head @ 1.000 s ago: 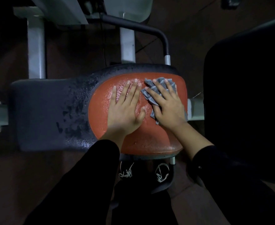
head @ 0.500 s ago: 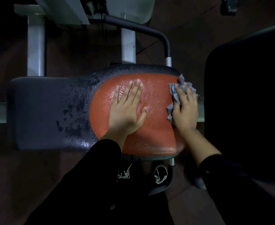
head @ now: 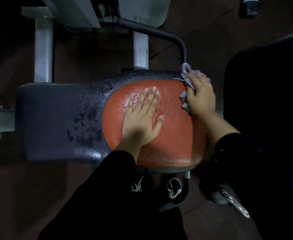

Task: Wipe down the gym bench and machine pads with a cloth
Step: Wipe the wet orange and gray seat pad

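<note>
Across the middle of the head view lies the bench (head: pixel 55 122), a dark padded surface speckled with wet droplets, its long end pointing toward 9 o'clock. Set into its 3 o'clock end is the orange pad (head: pixel 173 135), also glistening with moisture. Pale metal frame posts (head: pixel 43 49) stand beyond the bench at 12 o'clock, and a dark curved bar (head: pixel 168 36) bends down to the pad's far corner. The left hand (head: pixel 142 122) presses flat on the orange pad, its fingers (head: pixel 151 99) straight, slightly spread and pointing to 12 o'clock, holding nothing. The right hand (head: pixel 200 96) sits at the pad's 2 o'clock edge, its fingers curled down over the grey cloth (head: pixel 185 80), pressing it against the pad's rim. Bunched cloth folds stick out at 11 o'clock from that hand, touching the bar's lower end.
</note>
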The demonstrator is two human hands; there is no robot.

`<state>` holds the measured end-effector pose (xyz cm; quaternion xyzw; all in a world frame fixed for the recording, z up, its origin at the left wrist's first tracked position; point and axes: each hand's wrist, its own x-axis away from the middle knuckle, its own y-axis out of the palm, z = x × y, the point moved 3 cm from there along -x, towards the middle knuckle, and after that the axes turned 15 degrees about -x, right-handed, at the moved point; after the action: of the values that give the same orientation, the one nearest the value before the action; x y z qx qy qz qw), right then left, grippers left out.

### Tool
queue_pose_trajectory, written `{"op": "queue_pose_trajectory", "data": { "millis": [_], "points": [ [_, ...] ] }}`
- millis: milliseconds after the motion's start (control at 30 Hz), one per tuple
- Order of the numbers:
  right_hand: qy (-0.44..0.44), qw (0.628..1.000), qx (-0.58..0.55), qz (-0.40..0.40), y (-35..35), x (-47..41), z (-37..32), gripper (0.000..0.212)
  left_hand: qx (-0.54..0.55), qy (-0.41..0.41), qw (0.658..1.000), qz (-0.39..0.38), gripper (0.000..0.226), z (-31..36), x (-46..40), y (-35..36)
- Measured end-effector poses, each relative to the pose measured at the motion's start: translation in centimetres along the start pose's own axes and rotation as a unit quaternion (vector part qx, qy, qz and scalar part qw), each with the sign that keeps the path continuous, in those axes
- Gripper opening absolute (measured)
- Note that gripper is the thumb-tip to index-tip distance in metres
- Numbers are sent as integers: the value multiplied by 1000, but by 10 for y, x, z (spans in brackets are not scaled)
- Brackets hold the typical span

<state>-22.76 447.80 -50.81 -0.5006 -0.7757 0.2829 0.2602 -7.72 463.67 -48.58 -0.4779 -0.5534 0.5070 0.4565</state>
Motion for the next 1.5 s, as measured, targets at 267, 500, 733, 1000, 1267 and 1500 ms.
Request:
{"op": "queue_pose_trajectory", "data": {
  "millis": [267,500,733,1000,1267,1500],
  "points": [
    [65,997,5,48,8,111,1,53,14,-9,1000,14,63,0,-1,0],
    [-45,999,19,-3,22,39,-30,53,-10,-4,1000,-7,64,1,-1,1],
    [102,991,-61,68,-9,47,19,51,-19,-5,1000,-16,64,2,0,2],
    [6,999,12,38,24,103,-21,54,-8,-10,1000,-11,63,2,-1,1],
    [46,996,-65,25,-8,20,12,48,2,-3,999,-39,64,1,0,2],
    [57,989,-71,117,-15,80,2,40,42,-8,999,-27,59,-22,9,-12]
  ]
}}
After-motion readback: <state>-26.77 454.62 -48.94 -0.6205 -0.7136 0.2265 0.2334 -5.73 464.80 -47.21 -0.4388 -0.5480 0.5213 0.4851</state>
